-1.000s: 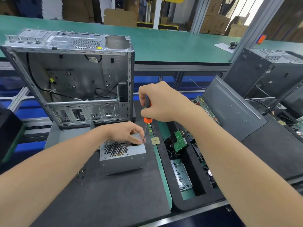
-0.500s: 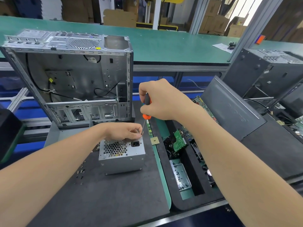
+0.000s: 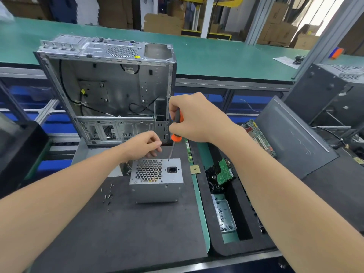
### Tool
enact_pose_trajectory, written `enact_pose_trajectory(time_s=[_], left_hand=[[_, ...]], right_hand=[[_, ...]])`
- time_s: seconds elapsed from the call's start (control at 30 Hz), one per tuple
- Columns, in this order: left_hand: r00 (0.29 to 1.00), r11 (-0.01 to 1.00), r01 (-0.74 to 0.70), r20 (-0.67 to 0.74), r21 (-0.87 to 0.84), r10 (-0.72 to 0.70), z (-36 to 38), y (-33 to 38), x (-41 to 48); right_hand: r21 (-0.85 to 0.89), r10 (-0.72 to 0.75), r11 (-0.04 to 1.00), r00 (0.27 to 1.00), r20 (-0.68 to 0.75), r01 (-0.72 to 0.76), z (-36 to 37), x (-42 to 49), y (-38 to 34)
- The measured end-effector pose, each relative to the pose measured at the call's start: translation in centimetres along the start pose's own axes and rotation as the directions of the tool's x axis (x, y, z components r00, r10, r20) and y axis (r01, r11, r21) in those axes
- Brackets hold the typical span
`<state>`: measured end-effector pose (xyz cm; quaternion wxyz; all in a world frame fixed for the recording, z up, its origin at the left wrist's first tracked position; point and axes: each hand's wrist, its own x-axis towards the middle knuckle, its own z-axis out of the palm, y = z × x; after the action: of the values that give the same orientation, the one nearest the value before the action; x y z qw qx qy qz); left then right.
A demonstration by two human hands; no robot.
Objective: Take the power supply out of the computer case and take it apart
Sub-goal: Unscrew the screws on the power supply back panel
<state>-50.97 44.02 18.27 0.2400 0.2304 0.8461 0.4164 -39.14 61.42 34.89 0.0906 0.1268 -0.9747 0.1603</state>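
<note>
The left hand (image 3: 144,145) has lifted off the power supply (image 3: 155,180), baring its socket (image 3: 173,169). The unit sits on the tabletop (image 3: 137,233) at frame centre, already out of the computer case (image 3: 110,89) behind it. The left fingers (image 3: 155,143) pinch together, likely on a freed screw, though that is too small to confirm. The right hand (image 3: 194,119) stays clamped round the screwdriver (image 3: 176,131), tip on the unit's upper edge.

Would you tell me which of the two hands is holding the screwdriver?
The right hand: its fingers grip the orange-and-black screwdriver, whose tip is down at the far edge of the power supply. The left hand, curled beside it, holds no tool.
</note>
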Motion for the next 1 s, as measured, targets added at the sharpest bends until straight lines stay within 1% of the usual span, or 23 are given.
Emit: enact_pose_trajectory(time_s=[0.13, 0.2, 0.27, 0.4, 0.47, 0.6, 0.7, 0.83, 0.93, 1.0], left_hand=[[0.97, 0.998, 0.013, -0.242, 0.061, 0.002, -2.2, -3.2, -3.7], [0.945, 0.997, 0.03, -0.326, 0.074, -0.004, -2.7, -5.2, -6.0], [0.924, 0.992, 0.082, -0.381, 0.096, -0.04, -2.7, -7.4, -8.4], [0.923, 0.973, 0.193, -0.361, 0.127, -0.136, -1.1, -11.8, -12.5], [0.911, 0.963, 0.231, -0.378, 0.136, -0.165, 0.0, -13.3, -13.4], [0.871, 0.951, 0.299, -0.428, 0.073, -0.241, 1.4, -14.8, -13.2], [0.855, 0.935, 0.347, -0.434, 0.075, -0.282, 1.8, -15.4, -12.6], [0.856, 0.925, 0.371, -0.417, 0.085, -0.305, 1.8, -15.9, -12.1], [0.863, 0.918, 0.386, -0.385, 0.088, -0.326, 1.5, -15.9, -11.9], [0.868, 0.926, 0.365, -0.394, 0.096, -0.302, 1.2, -15.1, -11.5]], right_hand=[[0.038, -0.06, 0.997, 0.997, -0.057, 0.062, 1.3, 2.1, -2.5], [0.071, -0.082, 0.994, 0.993, -0.083, 0.088, 2.2, 3.1, -4.0], [0.103, -0.101, 0.989, 0.992, -0.078, 0.109, 3.1, 4.0, -5.4], [0.166, -0.12, 0.978, 0.992, -0.047, 0.126, 5.4, 4.9, -7.3], [0.188, -0.118, 0.975, 0.992, -0.034, 0.123, 6.5, 5.1, -7.7], [0.221, -0.106, 0.969, 0.994, -0.027, 0.109, 7.9, 5.0, -7.7], [0.255, -0.067, 0.964, 0.997, -0.035, 0.074, 8.7, 4.9, -6.9], [0.246, 0.0, 0.969, 0.999, -0.037, 0.009, 9.4, 4.5, -5.1], [0.211, 0.03, 0.977, 0.998, 0.049, -0.04, 9.7, 4.1, -3.5], [0.208, 0.055, 0.975, 0.99, 0.133, -0.082, 10.1, 3.8, -2.1]])
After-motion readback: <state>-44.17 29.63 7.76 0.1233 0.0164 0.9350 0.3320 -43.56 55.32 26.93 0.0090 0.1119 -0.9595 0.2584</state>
